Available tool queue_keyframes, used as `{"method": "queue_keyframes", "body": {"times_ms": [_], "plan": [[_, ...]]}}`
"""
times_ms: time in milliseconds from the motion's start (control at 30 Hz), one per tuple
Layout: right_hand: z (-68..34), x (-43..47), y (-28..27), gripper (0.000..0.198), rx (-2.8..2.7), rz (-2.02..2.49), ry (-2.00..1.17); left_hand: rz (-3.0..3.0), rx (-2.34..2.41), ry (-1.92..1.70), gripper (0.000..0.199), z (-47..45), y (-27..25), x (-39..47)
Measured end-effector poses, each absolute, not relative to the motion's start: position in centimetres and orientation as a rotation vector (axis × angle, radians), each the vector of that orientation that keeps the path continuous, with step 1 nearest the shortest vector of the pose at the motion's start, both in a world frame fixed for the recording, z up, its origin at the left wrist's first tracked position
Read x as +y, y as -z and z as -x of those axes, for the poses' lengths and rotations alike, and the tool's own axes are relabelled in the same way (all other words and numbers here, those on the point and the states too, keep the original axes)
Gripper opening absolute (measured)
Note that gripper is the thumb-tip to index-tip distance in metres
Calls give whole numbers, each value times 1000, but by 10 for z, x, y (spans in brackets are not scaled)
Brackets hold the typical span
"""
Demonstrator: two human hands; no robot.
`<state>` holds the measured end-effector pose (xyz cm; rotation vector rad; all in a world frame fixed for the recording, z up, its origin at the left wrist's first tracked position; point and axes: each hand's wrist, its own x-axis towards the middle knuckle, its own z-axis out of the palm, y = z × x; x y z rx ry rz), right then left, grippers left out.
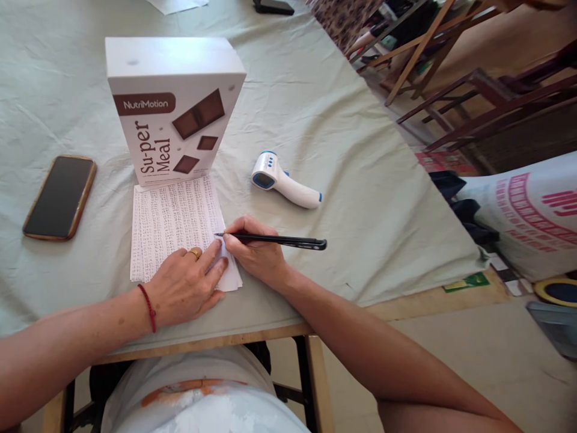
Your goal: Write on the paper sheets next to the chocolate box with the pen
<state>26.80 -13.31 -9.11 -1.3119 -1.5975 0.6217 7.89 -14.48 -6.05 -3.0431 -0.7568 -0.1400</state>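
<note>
Several stacked sheets of paper [174, 219], covered in dense rows of handwriting, lie near the table's front edge. My left hand [184, 282] rests flat on their lower part, fingers stretched out, a gold ring on one finger and a red string bracelet at the wrist. Pinched in my right hand [256, 249] is a black pen [283, 240]; its tip points left and is at the right side of the top sheet, close to my left fingertips. Whether the tip touches the paper I cannot tell. A white NutriMotion box [189, 126] stands upright at the sheets' far edge.
A smartphone [61, 197] with a dark screen lies at the left. Right of the box is a white and blue infrared thermometer [286, 180]. A pale green cloth [369, 210] covers the table. Beyond its right edge are wooden chairs [487, 96] and a printed white sack [532, 210].
</note>
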Motion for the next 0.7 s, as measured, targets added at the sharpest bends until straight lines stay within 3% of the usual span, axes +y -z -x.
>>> {"method": "queue_keyframes", "body": {"times_ms": [700], "plan": [[-268, -133, 91, 10, -1570, 1356, -640, 3027, -758, 172, 48, -79, 62, -144]]}}
